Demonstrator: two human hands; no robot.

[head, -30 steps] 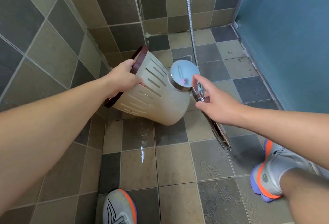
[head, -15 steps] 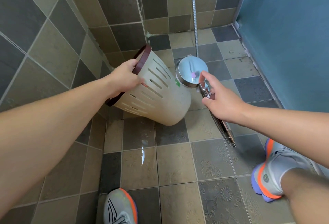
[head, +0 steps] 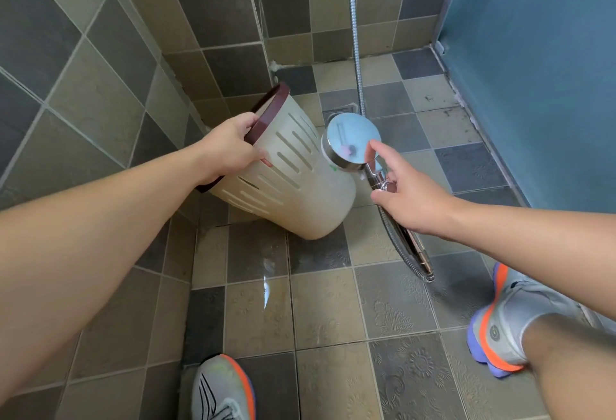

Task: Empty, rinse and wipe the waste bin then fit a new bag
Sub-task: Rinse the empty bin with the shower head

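Floor (head: 330, 316) of brown and grey tiles fills most of the view, with tiled walls meeting in a corner and a blue panel (head: 540, 63) on the far right side of the waste bin. The waste bin (head: 293, 186) is the landmark here: a cream plastic bin with vertical slots and a dark red rim (head: 266, 109), held above the floor and tilted on its side, the mouth turned to the corner wall and the closed bottom pointing toward the person.

The left hand (head: 230, 149) grips the rim on the near upper part of the bin, fingers curled closed around it and the thumb pressed on the slotted wall. Just right of the bin, the right hand (head: 410, 199) holds the chrome handle of a shower head (head: 353, 141); the lower fingers are wrapped on the handle, while the index finger (head: 380, 153) is stretched out straight and touches the round back of the head. The face of the head is very near the bin's side (touching or not, I cannot tell). A metal hose (head: 356, 53) rises behind the bin, up the wall.

Below the bin, a wet shine lies on one tile. Two grey and orange shoes (head: 496, 319) stand on the floor, nearer to the person than the bin.
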